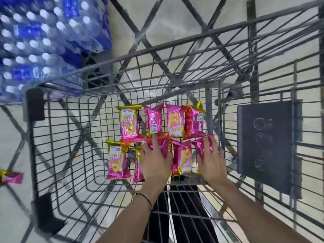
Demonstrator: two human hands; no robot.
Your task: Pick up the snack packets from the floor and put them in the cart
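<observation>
Several pink and gold snack packets (128, 122) lie in two rows on the wire floor of the cart (70, 130). My left hand (155, 161) reaches into the cart and grips a pink packet (165, 146) in the near row, index finger stretched forward. My right hand (211, 159) lies over another pink packet (199, 146) at the right end of that row, with its fingers wrapped on it. One more packet (12, 178) lies on the floor outside the cart at the far left, partly cut off by the frame edge.
Shrink-wrapped packs of water bottles (43, 41) are stacked at the upper left beside the cart. A dark plastic panel (264, 142) hangs on the cart's right wire wall. Grey concrete floor (14, 137) shows through the wires.
</observation>
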